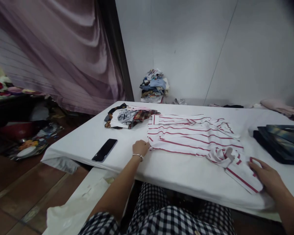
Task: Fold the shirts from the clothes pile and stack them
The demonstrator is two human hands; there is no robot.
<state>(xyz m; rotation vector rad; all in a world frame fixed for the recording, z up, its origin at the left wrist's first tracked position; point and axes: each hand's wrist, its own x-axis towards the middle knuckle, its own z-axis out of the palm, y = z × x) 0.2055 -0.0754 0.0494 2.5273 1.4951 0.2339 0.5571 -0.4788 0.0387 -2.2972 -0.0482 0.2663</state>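
A white shirt with red stripes [186, 135] lies spread across the white-covered table [127, 148], its far side rumpled. My left hand [140, 148], with a bracelet at the wrist, is closed on the shirt's left edge near the hem. At the other end, my right hand [266, 174] pinches the edge of a sleeve that is pulled out toward the near right. The fabric between the hands lies mostly flat, with a twisted fold near the shoulder.
Left of the shirt lie a black phone [105, 150] and a pile of folded clothes [129, 117]. Dark folded garments [281, 142] sit at the right. Behind the table stands a tall clothes stack [154, 85] by the wall. A purple curtain [88, 49] hangs at the left.
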